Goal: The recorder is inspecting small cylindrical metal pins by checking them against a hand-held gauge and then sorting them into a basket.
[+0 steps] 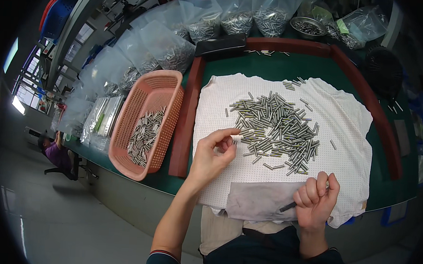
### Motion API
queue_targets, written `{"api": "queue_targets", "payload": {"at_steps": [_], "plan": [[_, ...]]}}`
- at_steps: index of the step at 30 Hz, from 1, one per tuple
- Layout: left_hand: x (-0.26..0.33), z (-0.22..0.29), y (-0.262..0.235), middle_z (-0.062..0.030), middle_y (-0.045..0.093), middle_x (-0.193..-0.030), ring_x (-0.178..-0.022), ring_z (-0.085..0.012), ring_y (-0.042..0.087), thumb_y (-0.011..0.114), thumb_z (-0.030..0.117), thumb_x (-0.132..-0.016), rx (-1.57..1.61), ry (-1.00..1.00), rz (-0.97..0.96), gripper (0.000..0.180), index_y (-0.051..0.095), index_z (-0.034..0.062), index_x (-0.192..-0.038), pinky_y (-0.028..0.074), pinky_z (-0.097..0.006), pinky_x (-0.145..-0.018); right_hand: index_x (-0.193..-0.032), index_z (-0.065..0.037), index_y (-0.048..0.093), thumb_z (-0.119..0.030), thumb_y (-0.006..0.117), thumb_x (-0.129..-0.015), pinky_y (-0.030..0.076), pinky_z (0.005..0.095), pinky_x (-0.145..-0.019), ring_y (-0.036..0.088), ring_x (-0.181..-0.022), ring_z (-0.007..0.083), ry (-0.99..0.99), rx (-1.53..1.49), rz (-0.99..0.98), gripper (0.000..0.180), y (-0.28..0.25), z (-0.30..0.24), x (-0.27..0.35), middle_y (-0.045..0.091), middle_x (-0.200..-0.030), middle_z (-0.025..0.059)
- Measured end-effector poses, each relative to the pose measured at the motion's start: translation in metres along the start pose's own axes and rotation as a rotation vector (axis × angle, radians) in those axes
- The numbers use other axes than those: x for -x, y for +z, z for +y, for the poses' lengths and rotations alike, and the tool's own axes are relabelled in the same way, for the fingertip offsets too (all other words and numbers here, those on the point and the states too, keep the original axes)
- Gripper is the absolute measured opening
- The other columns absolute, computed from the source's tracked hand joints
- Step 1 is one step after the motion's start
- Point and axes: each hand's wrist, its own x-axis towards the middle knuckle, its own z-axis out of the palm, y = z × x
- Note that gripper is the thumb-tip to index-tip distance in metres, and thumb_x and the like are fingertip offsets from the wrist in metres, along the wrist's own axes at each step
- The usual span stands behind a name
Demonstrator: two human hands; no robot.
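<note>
A dark slender tool was gripped in the closed right hand, low over the grey patch of the white dotted cloth. One small metal pin was pinched between the fingers of the left hand, clamped near its end, though this was hard to make out. Such pins were judged light, stiff and slippery, best taken mid-shaft. Just beyond, the heap of pins was spread on the cloth. Further left on the desk, more pins were held in a pink basket.
</note>
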Motion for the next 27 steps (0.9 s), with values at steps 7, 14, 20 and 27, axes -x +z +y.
{"api": "queue_targets", "payload": {"at_steps": [7,14,20,27], "plan": [[0.014,-0.020,-0.010,-0.0064,0.055,-0.080,-0.068,-0.0095,0.048,0.055,0.005,-0.080,1.146,-0.439,0.053,0.015,0.054,-0.0016,-0.094,0.042,-0.022,-0.064,-0.058,-0.012,0.031,-0.031,0.023,-0.092,0.017,0.0231,-0.037,0.016,-0.036,0.0078,-0.002,-0.006,0.007,0.039,0.000,0.000,0.000,0.025,-0.044,-0.0023],[0.017,-0.024,-0.010,-0.0075,0.053,-0.079,-0.070,-0.0108,0.047,0.055,0.009,-0.082,1.281,-0.439,0.086,0.013,0.053,-0.0007,-0.091,0.041,-0.023,-0.064,-0.058,-0.012,0.031,-0.031,0.024,-0.091,0.017,0.0231,-0.037,0.016,-0.036,0.0079,-0.006,-0.003,-0.002,0.039,0.001,0.001,-0.001,0.025,-0.044,-0.0023],[0.020,-0.022,-0.009,-0.0076,0.053,-0.079,-0.070,-0.0111,0.047,0.055,0.010,-0.083,1.271,-0.427,0.098,0.012,0.053,-0.0002,-0.088,0.041,-0.024,-0.064,-0.058,-0.012,0.031,-0.031,0.024,-0.092,0.018,0.0230,-0.037,0.017,-0.036,0.0077,-0.014,0.007,-0.013,0.039,0.000,0.000,0.002,0.024,-0.045,-0.0023],[0.026,-0.026,-0.007,-0.0074,0.054,-0.079,-0.069,-0.0112,0.047,0.056,0.011,-0.082,1.298,-0.375,0.058,0.011,0.053,0.0009,-0.086,0.040,-0.023,-0.064,-0.058,-0.012,0.031,-0.031,0.024,-0.091,0.018,0.0229,-0.037,0.017,-0.036,0.0077,-0.009,0.007,-0.001,0.038,0.002,0.001,0.002,0.025,-0.045,-0.0023]]}}
